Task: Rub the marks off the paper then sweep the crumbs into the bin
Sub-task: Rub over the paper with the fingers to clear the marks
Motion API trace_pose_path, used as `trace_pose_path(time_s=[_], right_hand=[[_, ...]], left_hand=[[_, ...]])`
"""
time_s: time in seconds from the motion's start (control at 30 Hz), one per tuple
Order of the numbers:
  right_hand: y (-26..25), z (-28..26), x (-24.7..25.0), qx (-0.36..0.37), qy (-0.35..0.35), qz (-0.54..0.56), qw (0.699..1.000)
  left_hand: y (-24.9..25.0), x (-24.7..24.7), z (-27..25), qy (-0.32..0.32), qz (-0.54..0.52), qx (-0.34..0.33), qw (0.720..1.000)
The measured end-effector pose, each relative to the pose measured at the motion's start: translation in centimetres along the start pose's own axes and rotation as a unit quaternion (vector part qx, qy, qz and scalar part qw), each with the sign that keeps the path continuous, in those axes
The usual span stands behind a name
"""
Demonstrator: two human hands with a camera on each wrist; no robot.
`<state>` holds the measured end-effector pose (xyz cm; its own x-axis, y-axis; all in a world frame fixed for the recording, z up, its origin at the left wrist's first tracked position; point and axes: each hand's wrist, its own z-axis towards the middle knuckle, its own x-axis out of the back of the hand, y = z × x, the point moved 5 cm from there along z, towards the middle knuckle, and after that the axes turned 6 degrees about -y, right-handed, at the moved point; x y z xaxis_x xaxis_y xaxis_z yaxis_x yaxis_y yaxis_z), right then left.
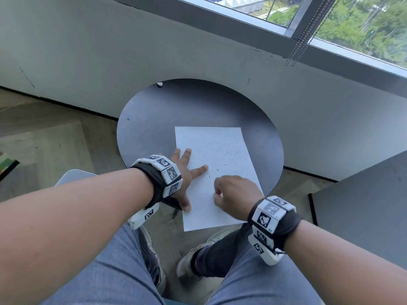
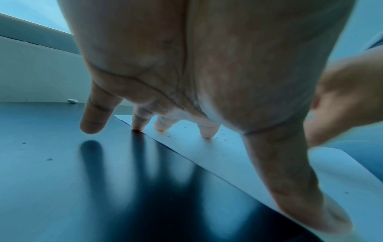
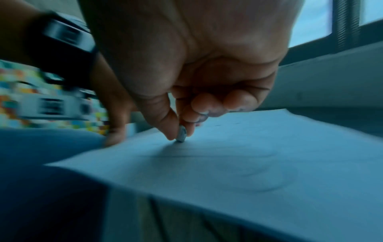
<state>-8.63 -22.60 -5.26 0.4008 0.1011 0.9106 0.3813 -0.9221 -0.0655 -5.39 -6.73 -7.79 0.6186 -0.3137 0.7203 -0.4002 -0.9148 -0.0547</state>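
Squarely on the near half of the round dark desk (image 1: 154, 119): a white sheet of paper (image 1: 222, 150), long axis running from the seated person toward the wall, near end hanging past the desk's rim above the shoes, far end pointing at the window wall with a slight tilt to the left. Faint pencil scribbles across the upper part, with dark eraser crumbs (image 1: 209, 172) scattered over the middle. Left hand (image 1: 184, 172) spread flat along the sheet's left edge, fingers (image 2: 206, 131) straight and splayed, tips of three pressing on the paper, little finger off on the bare desk beside it, thumb down near the near-left corner; gripping nothing. Right hand (image 1: 235, 193) curled over the lower middle of the sheet, just right of the left thumb, with a small grey-smudged eraser (image 3: 181, 135) pinched between thumb and forefinger, its lower end touching the paper, remaining fingers tucked into the palm. Much motion blur in the right wrist view. A second small white lump (image 1: 159, 84), possibly another eraser, alone at the far rim of the desk, well apart from both hands. No bin anywhere in view. Marker-tagged bands on both wrists.
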Motion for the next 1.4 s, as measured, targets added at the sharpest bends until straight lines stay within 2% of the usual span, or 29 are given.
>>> trace_pose_path(time_s=[0.07,0.13,0.2,0.33,0.43,0.53,0.63,0.7,0.93,1.03,1.13,1.3,1.4], right_hand=[[-1.8,-0.8,-0.5,0.036,-0.01,0.01,0.999],[-1.4,-0.5,-0.5,0.032,-0.025,0.037,0.998],[0.6,0.5,-0.1,-0.004,-0.03,0.066,0.997],[5.4,3.2,1.4,-0.095,0.004,0.081,0.992],[6.5,4.2,2.0,-0.119,0.013,0.072,0.99],[5.0,3.3,1.6,-0.098,0.023,0.046,0.994],[1.8,1.4,0.4,-0.013,0.011,0.027,1.0],[0.9,1.0,0.0,0.014,-0.002,0.024,1.0],[6.3,4.7,2.1,-0.102,0.012,0.055,0.993],[7.3,5.3,2.5,-0.119,0.013,0.031,0.992],[5.9,4.0,2.1,-0.087,0.017,0.005,0.996],[0.8,-0.4,0.0,0.034,0.002,-0.007,0.999],[0.6,-0.9,-0.4,0.042,-0.023,0.003,0.999]], left_hand=[[0.1,0.1,-0.1,-0.003,0.004,-0.002,1.0],[0.1,0.1,-0.1,-0.004,0.007,-0.002,1.0],[0.2,0.0,-0.1,-0.002,0.006,-0.001,1.0],[0.2,0.0,-0.1,-0.002,0.001,-0.002,1.0],[0.1,-0.1,0.0,0.0,0.007,-0.002,1.0],[0.0,-0.1,0.1,0.0,0.005,0.0,1.0],[0.0,-0.1,0.1,-0.008,0.006,0.003,1.0],[0.1,0.0,0.1,-0.009,0.009,0.003,1.0],[0.2,0.0,0.0,-0.011,0.007,0.004,1.0],[0.2,0.1,0.0,-0.009,0.006,0.007,1.0],[0.2,0.2,-0.1,0.0,0.007,-0.003,1.0],[1.0,0.6,0.0,0.014,0.028,-0.04,0.999],[1.4,0.6,0.3,0.011,0.023,-0.042,0.999]])
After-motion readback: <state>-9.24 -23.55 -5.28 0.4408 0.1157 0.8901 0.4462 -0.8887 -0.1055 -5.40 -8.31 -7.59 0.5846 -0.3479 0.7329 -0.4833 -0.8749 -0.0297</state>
